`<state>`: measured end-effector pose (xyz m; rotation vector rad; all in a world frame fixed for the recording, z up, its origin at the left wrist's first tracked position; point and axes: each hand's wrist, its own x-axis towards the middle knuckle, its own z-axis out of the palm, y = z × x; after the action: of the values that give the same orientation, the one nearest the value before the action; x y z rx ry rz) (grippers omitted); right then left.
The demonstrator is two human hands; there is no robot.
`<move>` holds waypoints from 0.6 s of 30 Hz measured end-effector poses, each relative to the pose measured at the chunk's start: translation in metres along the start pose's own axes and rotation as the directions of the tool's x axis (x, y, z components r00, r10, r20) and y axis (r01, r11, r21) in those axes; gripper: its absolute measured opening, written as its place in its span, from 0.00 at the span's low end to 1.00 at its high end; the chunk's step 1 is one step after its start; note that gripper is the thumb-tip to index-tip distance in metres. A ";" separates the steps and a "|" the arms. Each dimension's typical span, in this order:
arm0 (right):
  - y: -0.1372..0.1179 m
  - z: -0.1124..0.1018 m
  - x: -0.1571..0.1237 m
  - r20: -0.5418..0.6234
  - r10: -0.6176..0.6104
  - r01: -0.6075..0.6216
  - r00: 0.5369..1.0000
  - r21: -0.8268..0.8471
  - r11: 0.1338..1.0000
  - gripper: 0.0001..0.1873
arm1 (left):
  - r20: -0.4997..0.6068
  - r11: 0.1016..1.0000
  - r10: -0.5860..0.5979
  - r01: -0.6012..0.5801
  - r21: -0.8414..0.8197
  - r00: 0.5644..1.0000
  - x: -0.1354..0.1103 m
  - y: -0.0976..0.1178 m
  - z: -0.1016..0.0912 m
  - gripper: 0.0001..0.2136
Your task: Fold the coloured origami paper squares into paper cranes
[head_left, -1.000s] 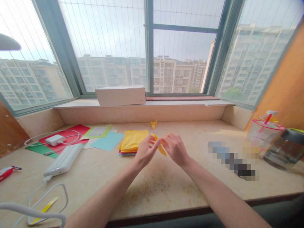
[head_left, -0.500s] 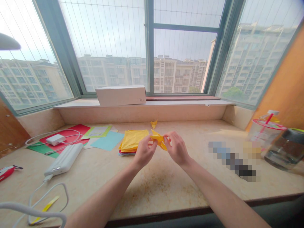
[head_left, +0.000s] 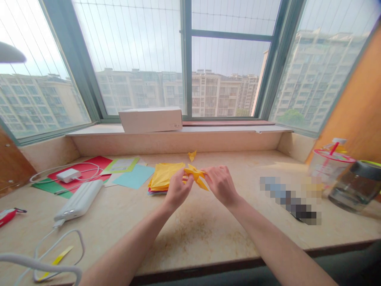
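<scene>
A small folded yellow paper piece [head_left: 195, 176] is held above the marble desk between both hands. My left hand [head_left: 177, 189] pinches its left side with closed fingers. My right hand [head_left: 219, 184] pinches its right side the same way. Just behind my left hand lies a stack of coloured paper sheets [head_left: 164, 176] with yellow on top. A second small folded yellow paper [head_left: 192, 155] rests farther back near the wall.
Left of the stack lie a light blue sheet [head_left: 134, 176], red and green sheets with a white charger [head_left: 68, 175], and a white power bank [head_left: 79, 200] with its cable. A white box [head_left: 151, 119] sits on the sill. A plastic cup [head_left: 329, 165] and glass jar [head_left: 355, 186] stand right.
Both hands turned and shifted the folded yellow paper slightly; it now sits higher and flatter between the fingertips. Nothing else on the desk moved.
</scene>
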<state>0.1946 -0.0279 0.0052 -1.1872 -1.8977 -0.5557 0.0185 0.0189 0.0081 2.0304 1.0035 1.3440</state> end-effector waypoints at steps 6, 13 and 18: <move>0.001 0.003 -0.001 -0.009 0.028 -0.028 1.000 0.035 0.999 0.12 | -0.019 0.997 0.044 -0.043 0.067 0.999 0.001 -0.004 0.000 0.05; 0.003 0.009 -0.005 0.009 0.033 -0.034 0.999 0.139 0.990 0.12 | -0.086 0.951 0.284 -0.269 0.154 0.955 0.000 -0.009 -0.002 0.19; 0.002 0.009 -0.005 0.019 0.018 -0.021 1.000 0.156 0.987 0.12 | 0.050 0.869 0.395 -0.391 0.303 0.917 -0.002 -0.010 -0.006 0.10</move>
<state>0.1935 -0.0236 -0.0042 -1.1106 -1.9049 -0.3790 0.0095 0.0237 0.0021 2.5747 0.8769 1.4738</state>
